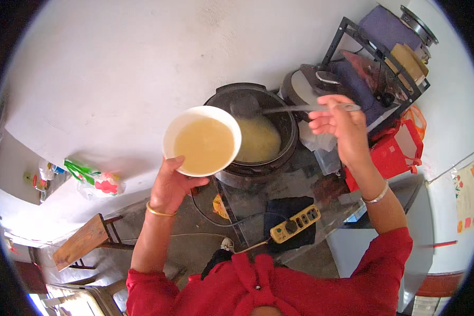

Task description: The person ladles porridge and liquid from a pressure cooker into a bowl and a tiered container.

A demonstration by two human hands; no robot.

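My left hand (172, 183) holds a white bowl (169, 136) by its rim and underside. Pale yellow liquid (205, 146) fills much of the bowl, which overlaps the left side of a dark cooking pot (290, 138). In my right hand (341, 124) is the handle of a ladle (296, 108). The ladle's dark round head (245, 106) is over the upper left part of the pot, somewhat blurred. Yellowish liquid (260, 140) lies in the pot's bottom. Whether the ladle holds anything, I cannot tell.
A power strip (295, 223) with a plug lies on a dark cloth (304, 241) on the table. An electric cooker (302, 85), a black metal rack (339, 37) and a red bag (391, 152) stand at the right. At the lower left is a wooden stool (81, 243).
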